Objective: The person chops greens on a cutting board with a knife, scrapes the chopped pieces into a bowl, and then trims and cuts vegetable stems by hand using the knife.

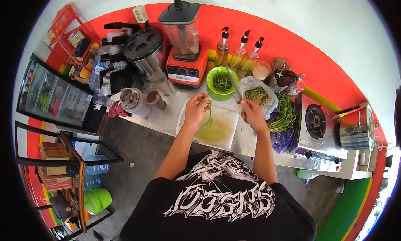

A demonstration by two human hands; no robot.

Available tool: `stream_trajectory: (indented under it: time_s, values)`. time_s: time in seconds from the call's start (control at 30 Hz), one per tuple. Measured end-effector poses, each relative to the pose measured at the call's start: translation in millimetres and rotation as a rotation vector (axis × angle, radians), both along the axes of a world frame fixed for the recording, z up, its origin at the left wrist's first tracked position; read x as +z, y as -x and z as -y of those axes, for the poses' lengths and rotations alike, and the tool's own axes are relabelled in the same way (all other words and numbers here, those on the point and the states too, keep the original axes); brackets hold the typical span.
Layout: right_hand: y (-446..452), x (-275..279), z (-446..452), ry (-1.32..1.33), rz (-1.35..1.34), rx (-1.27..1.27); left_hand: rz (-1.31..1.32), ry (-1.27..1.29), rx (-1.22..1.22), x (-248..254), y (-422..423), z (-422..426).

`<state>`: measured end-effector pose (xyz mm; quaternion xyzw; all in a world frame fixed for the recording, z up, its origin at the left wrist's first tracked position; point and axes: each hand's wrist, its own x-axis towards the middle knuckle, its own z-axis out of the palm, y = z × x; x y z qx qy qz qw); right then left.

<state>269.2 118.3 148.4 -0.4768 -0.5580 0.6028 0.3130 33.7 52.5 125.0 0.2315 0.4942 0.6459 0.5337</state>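
Observation:
My left hand point(197, 110) pinches a thin green leafy stem point(210, 111) that hangs over the white cutting board point(229, 115). Green-yellow stains mark the board. In my right hand point(252, 114) is a knife point(234, 84), its blade pointing up and away from me, close to the green bowl point(210, 87). Chopped green leaves point(222, 81) lie inside that bowl. Right of the knife, a clear plastic bag point(273, 101) holds cut stems point(257, 95). A bunch of long-stemmed greens point(284, 115) rests beside it on purple wrapping point(280, 141).
A red blender point(186, 67) stands at the back, with several pump bottles point(238, 55) to its right. Steel and plastic cups point(154, 98) crowd the left. A gas stove point(315, 122) and large steel pot point(357, 132) occupy the right side.

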Motion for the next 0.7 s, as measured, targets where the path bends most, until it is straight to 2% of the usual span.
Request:
stream_trajectory:
  time_s: [0.07,0.2,0.3,0.57,0.63,0.7]
  values:
    - [22,7,12,-0.087,0.123,0.110,0.008,0.006,-0.012,-2,9,4]
    - [67,18,37,-0.187,0.185,0.175,-0.027,-0.023,-0.058,-1,26,9]
    - [94,3,45,-0.295,0.140,0.153,-0.047,-0.062,-0.106,-2,37,14]
    - [126,-25,55,-0.281,0.279,0.042,-0.185,-0.080,-0.219,-16,64,22]
    - [126,-25,60,-0.230,0.261,-0.017,-0.362,-0.086,-0.206,-25,69,23]
    - [123,-40,63,-0.258,0.300,-0.044,-0.413,-0.068,-0.253,-35,70,25]
